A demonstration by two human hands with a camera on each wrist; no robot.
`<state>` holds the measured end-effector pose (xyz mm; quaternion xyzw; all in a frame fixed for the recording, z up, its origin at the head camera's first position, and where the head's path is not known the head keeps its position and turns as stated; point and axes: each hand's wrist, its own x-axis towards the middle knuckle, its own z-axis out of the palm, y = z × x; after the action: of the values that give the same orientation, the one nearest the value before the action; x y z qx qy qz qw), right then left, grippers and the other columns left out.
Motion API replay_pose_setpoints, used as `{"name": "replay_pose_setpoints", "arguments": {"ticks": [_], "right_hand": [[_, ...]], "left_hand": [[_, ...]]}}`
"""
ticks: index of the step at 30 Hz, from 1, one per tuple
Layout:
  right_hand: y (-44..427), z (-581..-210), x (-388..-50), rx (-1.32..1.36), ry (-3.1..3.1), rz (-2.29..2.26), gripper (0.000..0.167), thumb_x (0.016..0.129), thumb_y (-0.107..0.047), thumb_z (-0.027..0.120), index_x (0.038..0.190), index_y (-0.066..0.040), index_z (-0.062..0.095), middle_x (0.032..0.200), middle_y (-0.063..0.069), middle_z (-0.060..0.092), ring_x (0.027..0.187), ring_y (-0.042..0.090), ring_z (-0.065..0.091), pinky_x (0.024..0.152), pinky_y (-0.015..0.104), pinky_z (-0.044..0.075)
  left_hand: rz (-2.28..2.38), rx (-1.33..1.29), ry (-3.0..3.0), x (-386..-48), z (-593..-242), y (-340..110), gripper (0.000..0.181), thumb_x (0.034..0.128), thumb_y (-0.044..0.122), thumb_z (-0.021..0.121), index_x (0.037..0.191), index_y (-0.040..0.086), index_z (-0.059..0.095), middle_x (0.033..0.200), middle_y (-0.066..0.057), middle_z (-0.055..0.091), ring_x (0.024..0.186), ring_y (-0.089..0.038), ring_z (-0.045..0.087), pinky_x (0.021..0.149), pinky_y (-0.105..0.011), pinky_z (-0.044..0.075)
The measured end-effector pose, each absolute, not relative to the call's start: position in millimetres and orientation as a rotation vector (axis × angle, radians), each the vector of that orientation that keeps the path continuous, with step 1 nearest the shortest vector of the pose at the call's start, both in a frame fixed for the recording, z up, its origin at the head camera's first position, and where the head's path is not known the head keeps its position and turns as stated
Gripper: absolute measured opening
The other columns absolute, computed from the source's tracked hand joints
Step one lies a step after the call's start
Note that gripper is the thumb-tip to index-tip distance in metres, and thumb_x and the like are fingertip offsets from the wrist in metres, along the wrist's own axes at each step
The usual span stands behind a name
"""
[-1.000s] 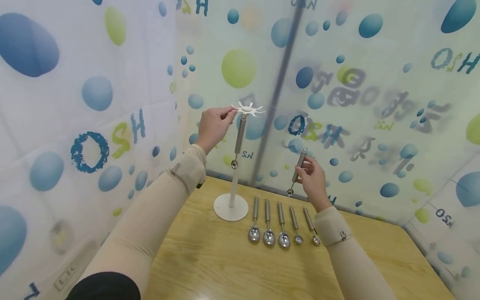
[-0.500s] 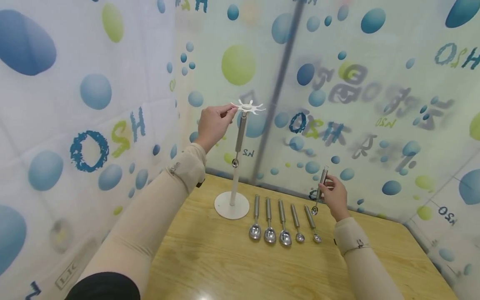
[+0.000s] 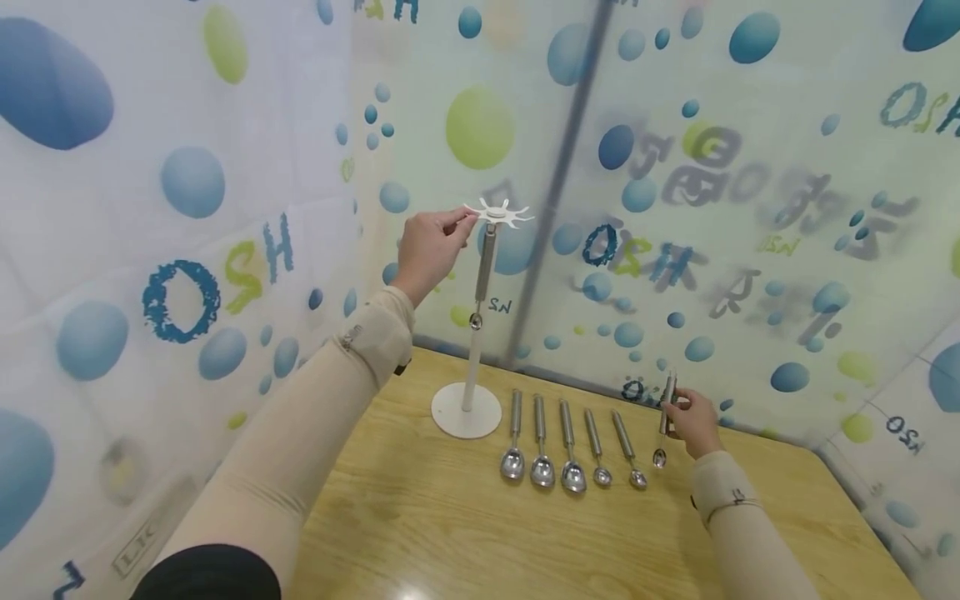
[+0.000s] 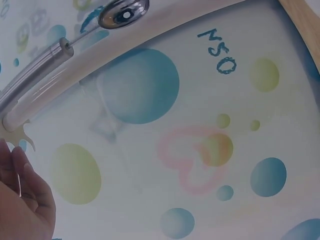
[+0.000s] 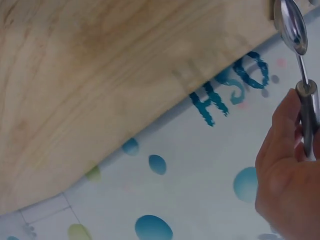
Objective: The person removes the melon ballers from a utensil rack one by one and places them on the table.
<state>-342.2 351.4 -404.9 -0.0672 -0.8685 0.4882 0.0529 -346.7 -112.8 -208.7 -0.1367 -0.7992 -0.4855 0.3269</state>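
Observation:
My left hand (image 3: 431, 250) pinches a prong of the white star-shaped top on an upright stand (image 3: 467, 412). From that top hangs a small melon baller (image 3: 486, 267), scoop end down. Over at the right, my right hand (image 3: 695, 423) holds another melon baller (image 3: 666, 407) by its handle, with the scoop pointing down close to the table. The right wrist view has its shiny bowl (image 5: 294, 30) beyond my fingers. Between the stand and this hand lies a row: three larger scoops (image 3: 542, 471), then two small melon ballers (image 3: 602, 476), handles toward the wall.
A wooden table (image 3: 450, 533) carries everything and meets a curtain wall (image 3: 480, 125) printed with blue and green dots at the back. Another printed curtain (image 3: 82, 225) stands close on the left. The table's right edge slants away at the lower right.
My right hand has moved right and down with the melon baller, away from the stand to beyond the row's right end. My left hand stays at the stand's top.

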Motion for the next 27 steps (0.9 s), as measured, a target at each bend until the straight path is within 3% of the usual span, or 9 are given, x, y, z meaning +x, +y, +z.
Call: {"name": "replay_pose_setpoints", "arguments": {"ticks": [5, 14, 22, 27], "right_hand": [[358, -418, -349, -0.259, -2.745, 1.475, 0.056, 0.104, -0.008, 0.053, 0.15, 0.015, 0.03, 0.133, 0.04, 0.049, 0.096, 0.032, 0.065, 0.073, 0.041, 0.06], [365, -433, -357, -0.353, -2.829, 1.509, 0.049, 0.101, -0.003, 0.054, 0.142, 0.019, 0.039, 0.102, 0.023, 0.057, 0.088, 0.027, 0.059, 0.071, 0.043, 0.059], [366, -443, -362, -0.283, -3.04, 1.1, 0.043, 0.099, -0.007, 0.059, 0.13, 0.023, 0.051, 0.104, 0.031, 0.064, 0.081, 0.028, 0.064, 0.064, 0.036, 0.056], [367, -448, -367, -0.143, -3.128, 0.721, 0.034, 0.093, -0.01, 0.066, 0.116, 0.014, 0.067, 0.109, 0.032, 0.068, 0.092, 0.043, 0.067, 0.081, 0.048, 0.056]], "left_hand": [[-1.272, -0.351, -2.102, -346, -210, -113, 0.03, 0.1019, 0.036, 0.063, 0.125, 0.021, 0.075, 0.084, 0.0, 0.071, 0.073, -0.009, 0.066, 0.049, -0.026, 0.038], [-1.264, -0.358, -2.093, -344, -210, -115, 0.029, 0.1018, 0.035, 0.064, 0.125, 0.022, 0.075, 0.08, -0.003, 0.069, 0.07, -0.012, 0.063, 0.048, -0.026, 0.035], [-1.245, -0.379, -2.098, -345, -210, -113, 0.031, 0.1018, 0.035, 0.063, 0.127, 0.021, 0.074, 0.079, -0.002, 0.068, 0.069, -0.013, 0.063, 0.048, -0.027, 0.037], [-1.225, -0.38, -2.092, -345, -210, -114, 0.031, 0.102, 0.036, 0.063, 0.128, 0.021, 0.073, 0.078, -0.001, 0.069, 0.067, -0.011, 0.061, 0.049, -0.027, 0.037]]}}
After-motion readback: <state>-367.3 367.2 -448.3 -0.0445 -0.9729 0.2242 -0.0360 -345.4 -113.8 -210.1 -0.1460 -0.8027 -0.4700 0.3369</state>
